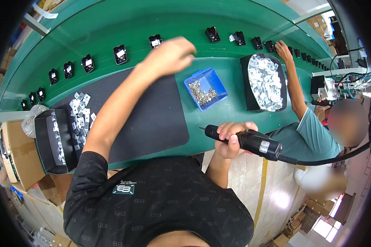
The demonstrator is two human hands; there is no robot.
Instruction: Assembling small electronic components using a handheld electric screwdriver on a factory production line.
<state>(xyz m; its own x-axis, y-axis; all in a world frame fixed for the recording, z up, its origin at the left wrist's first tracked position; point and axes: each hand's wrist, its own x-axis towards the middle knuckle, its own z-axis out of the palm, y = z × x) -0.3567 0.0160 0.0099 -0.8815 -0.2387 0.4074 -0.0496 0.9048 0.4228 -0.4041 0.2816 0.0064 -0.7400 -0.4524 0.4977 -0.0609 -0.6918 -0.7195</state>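
Note:
My right hand (231, 138) is wrapped round a black electric screwdriver (257, 144), held level with its bit to the left and its cable trailing right. My left hand (173, 55) reaches over the green belt, fingers curled together; whatever they may hold is hidden. Just left of it sits a black plastic housing (155, 40) with a white label, partly behind the wrist. Below and right of that hand, a blue bin (223, 91) holds small metal screws (202, 94). Another black housing (212, 34) lies on the belt to the right.
Several more housings line the green belt (173, 24). A black mat (152, 111) covers part of the bench. Metal plates (81, 115) lie beside a black box (49, 144) at left; another black box (245, 82) of plates stands right. A co-worker's hand (282, 49) touches the line of housings.

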